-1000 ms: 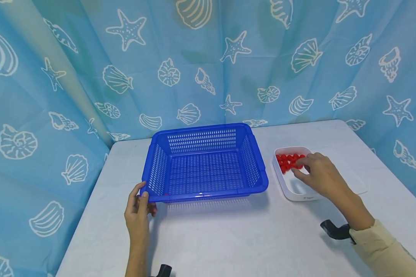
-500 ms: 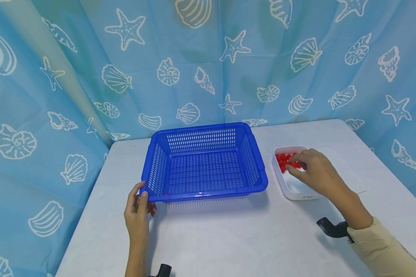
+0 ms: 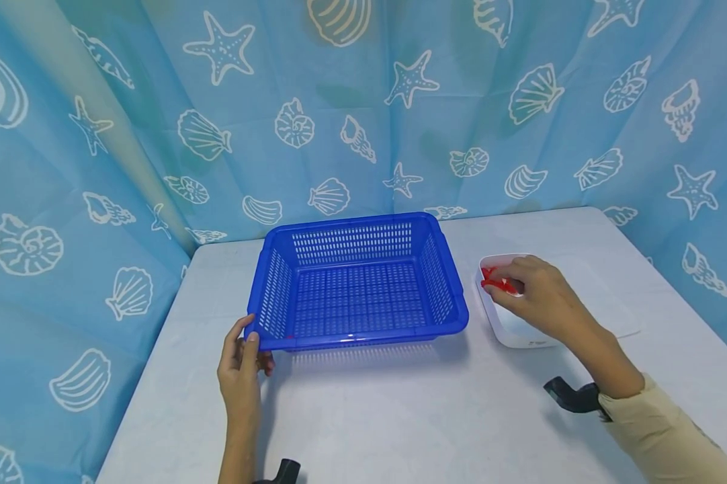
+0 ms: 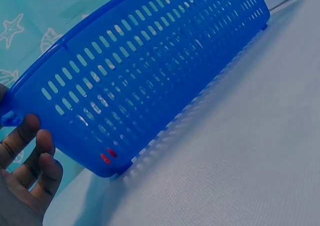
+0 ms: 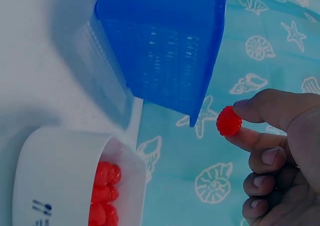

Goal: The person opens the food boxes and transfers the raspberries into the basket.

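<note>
My right hand point(image 3: 535, 296) pinches a red raspberry point(image 5: 229, 121) between thumb and index finger, the other fingers curled in the right wrist view. It is over a white box point(image 3: 501, 329) at the right, where several more raspberries point(image 5: 105, 191) lie; in the head view the hand covers part of them. My left hand point(image 3: 241, 370) grips the front left corner of a blue plastic basket point(image 3: 351, 340), thumb on the rim. Through the basket's slots in the left wrist view, something red point(image 4: 105, 159) shows low inside near that corner.
The basket and box stand on a white-covered table point(image 3: 388, 417). A translucent flat sheet point(image 3: 605, 302) lies right of the box. Behind hangs a blue curtain point(image 3: 363, 87) with shell and starfish prints. A black wrist mount point(image 3: 572, 396) juts from the right wrist.
My right hand has moved a little left over the box, and a raspberry now shows at its fingertips. The left hand and basket have stayed in place.
</note>
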A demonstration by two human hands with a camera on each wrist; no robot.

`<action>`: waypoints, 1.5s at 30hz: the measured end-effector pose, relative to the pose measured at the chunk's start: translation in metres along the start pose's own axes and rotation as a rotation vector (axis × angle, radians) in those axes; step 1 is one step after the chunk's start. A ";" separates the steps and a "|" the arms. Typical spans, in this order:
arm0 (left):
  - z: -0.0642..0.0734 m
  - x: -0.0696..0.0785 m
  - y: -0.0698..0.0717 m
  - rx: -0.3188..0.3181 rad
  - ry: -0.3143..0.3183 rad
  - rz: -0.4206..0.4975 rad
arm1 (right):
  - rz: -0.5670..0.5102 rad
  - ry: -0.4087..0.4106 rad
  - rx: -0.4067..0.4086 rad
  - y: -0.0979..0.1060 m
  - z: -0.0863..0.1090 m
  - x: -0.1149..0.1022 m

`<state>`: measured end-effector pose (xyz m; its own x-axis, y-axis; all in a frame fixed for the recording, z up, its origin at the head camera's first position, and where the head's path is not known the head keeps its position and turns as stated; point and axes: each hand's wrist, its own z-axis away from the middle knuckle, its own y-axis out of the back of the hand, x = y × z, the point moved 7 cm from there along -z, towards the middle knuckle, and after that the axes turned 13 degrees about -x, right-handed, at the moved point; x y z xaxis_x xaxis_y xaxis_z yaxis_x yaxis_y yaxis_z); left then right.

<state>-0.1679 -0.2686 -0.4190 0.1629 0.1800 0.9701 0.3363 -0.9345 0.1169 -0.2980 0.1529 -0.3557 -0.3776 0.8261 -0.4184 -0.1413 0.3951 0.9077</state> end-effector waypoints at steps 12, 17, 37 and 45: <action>0.000 0.001 0.001 0.021 0.020 -0.027 | 0.000 0.045 0.015 -0.005 -0.006 -0.019; -0.001 -0.004 0.002 0.021 0.026 -0.004 | 0.041 0.064 0.022 -0.006 -0.008 -0.027; -0.005 -0.019 0.003 0.008 0.018 0.006 | 0.030 0.152 -0.027 -0.017 -0.008 -0.048; 0.000 0.000 0.000 0.005 0.013 -0.014 | -0.004 0.120 -0.041 -0.019 -0.008 -0.046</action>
<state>-0.1678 -0.2691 -0.4191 0.1457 0.1889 0.9711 0.3435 -0.9302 0.1294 -0.2851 0.1043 -0.3531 -0.4833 0.7695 -0.4174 -0.1791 0.3798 0.9075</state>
